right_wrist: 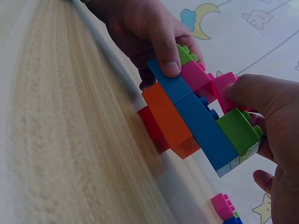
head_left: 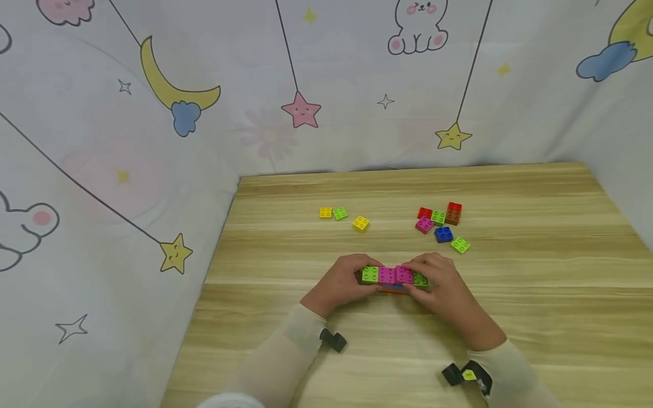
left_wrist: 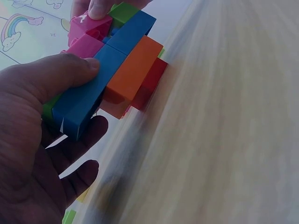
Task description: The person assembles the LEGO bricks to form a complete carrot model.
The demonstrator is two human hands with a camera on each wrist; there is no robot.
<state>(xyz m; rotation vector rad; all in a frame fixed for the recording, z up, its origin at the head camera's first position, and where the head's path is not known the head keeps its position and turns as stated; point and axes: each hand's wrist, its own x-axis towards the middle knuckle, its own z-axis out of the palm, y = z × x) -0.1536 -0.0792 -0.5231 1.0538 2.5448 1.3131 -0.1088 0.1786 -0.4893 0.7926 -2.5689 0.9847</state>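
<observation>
Between both hands is a stepped stack of toy building bricks. Its red brick (right_wrist: 150, 127) is lowest, then an orange brick (right_wrist: 169, 117), then two blue bricks (right_wrist: 205, 130) end to end. Along the top sit a light green brick (head_left: 370, 275), a pink brick (head_left: 386, 276) and a darker green brick (right_wrist: 238, 133) at the right end. My left hand (head_left: 348, 283) grips the stack's left end, thumb on the blue side. My right hand (head_left: 445, 286) pinches a second pink brick (right_wrist: 222, 85), tilted over bare blue studs between the seated pink and green bricks.
Farther back on the wooden table (head_left: 285, 249) lie two yellow bricks (head_left: 361, 224) and a green brick (head_left: 339, 213). To their right is a loose group with a red brick (head_left: 424, 213), a pink brick (head_left: 424, 225), a blue brick (head_left: 444, 234) and others. A printed cloth (head_left: 347, 147) hangs behind.
</observation>
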